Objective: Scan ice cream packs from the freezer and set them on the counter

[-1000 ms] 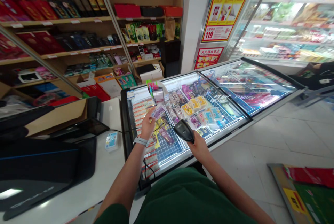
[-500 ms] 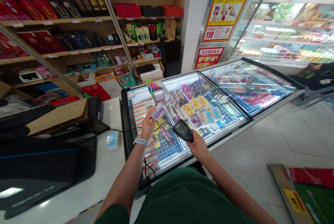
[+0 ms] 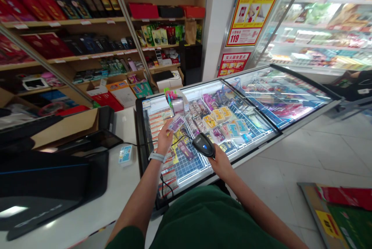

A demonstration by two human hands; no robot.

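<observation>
My left hand (image 3: pixel 164 139) grips a small clear plastic pack with a purple-and-white label (image 3: pixel 176 123), held up over the glass-topped freezer. In my right hand (image 3: pixel 221 162) is a black barcode scanner (image 3: pixel 204 144), its head pointed toward the pack and a small blue light showing on top. The scanner's black cable (image 3: pixel 147 144) runs left across the freezer edge. On the freezer glass lie similar packs, among them yellow ones (image 3: pixel 217 115), a purple one (image 3: pixel 217 135) and blue ones (image 3: pixel 233 129). A blue-labelled pack (image 3: pixel 126 155) sits on the white counter at left.
The freezer (image 3: pixel 276 134) stretches away to the right. A dark checkout terminal (image 3: pixel 55 187) stands on the counter (image 3: pixel 122 191). Behind are shelves of boxes and bottles (image 3: pixel 104 3). A green-and-red carton (image 3: pixel 345 214) stands at lower right on the tiled floor.
A blue light now shows on the scanner, where none was visible before. Both hands keep nearly the same position, with the pack and scanner still held.
</observation>
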